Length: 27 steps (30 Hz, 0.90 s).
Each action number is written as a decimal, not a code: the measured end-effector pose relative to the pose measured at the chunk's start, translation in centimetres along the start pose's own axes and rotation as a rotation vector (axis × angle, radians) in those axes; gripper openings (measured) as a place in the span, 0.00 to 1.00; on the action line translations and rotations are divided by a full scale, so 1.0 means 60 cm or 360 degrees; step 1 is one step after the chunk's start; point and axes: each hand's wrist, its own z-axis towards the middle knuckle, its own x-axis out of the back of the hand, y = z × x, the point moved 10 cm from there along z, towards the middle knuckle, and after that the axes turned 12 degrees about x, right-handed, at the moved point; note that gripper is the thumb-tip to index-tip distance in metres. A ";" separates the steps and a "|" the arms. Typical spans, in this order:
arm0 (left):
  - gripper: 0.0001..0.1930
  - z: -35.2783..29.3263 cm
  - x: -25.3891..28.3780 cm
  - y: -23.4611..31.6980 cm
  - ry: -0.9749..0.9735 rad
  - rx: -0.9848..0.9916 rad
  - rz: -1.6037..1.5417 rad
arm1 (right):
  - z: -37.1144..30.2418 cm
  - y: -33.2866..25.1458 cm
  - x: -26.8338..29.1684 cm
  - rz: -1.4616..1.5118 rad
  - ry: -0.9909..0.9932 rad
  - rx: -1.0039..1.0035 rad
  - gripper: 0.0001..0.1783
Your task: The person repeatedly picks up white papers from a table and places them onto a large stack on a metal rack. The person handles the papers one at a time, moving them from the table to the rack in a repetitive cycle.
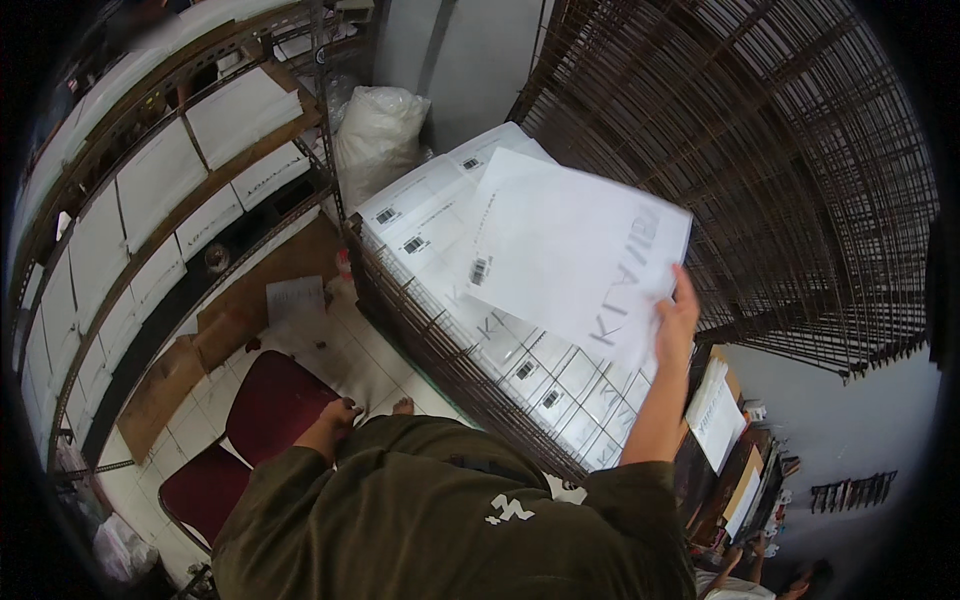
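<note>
My right hand (677, 325) grips the near right edge of a large white printed sheet (570, 240), thumb and fingers closed on it. The sheet is tilted and slightly blurred, with big grey lettering along one side and a small dark square mark. Beneath it, similar white printed sheets (425, 225) lie overlapping on top of a wire drying rack (425, 335). My left hand (343, 412) hangs low beside a dark red chair (275, 400), its fingers curled. Whether anything is in those fingers is hidden.
Raised wire mesh trays (740, 150) loom at the upper right. Shelves with white paper stacks (160, 185) stand left. A full white sack (380, 135) sits behind the rack. More printed sheets (715, 420) lie on a bench at right, near another person's hand (735, 557).
</note>
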 end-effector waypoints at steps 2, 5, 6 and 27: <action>0.27 0.003 -0.003 -0.010 -0.0091 -0.0049 -0.0040 | -0.066 0.108 0.014 -0.0026 0.0079 -0.0162 0.38; 0.28 -0.024 0.020 -0.002 -0.0089 -0.0091 0.0009 | -0.177 0.270 0.007 0.0123 0.0217 -0.0388 0.38; 0.28 -0.035 0.034 -0.004 -0.0057 -0.0083 0.0033 | -0.207 0.298 -0.013 0.0222 0.0246 -0.0503 0.38; 0.28 -0.108 0.116 0.044 0.0034 0.0095 0.0048 | -0.328 0.450 -0.049 0.0057 0.0100 -0.0717 0.40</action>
